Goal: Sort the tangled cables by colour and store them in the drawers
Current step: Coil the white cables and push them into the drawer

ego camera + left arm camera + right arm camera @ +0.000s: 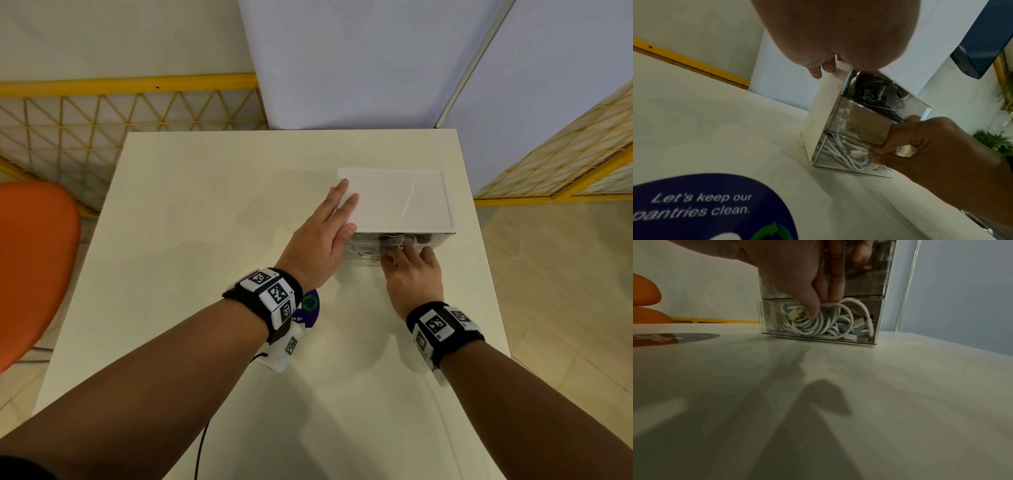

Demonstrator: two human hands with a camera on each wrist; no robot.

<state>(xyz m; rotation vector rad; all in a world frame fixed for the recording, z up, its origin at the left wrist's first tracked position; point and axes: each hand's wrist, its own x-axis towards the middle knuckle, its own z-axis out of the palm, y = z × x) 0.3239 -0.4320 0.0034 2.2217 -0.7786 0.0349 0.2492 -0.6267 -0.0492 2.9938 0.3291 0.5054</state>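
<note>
A small drawer unit with a white top and three clear drawers stands on the right half of the white table. My left hand lies flat on its top left corner, fingers straight. My right hand is at the unit's front. There its thumb and fingers pinch the front wall of the bottom drawer, which sticks out slightly. Coiled white cables fill that drawer. Black cables lie in the top drawer. The middle drawer looks almost bare.
A round purple sticker lies on the table under my left wrist. An orange chair stands at the left edge. A yellow lattice fence and pale partition panels close the back. A black cord hangs from my left arm.
</note>
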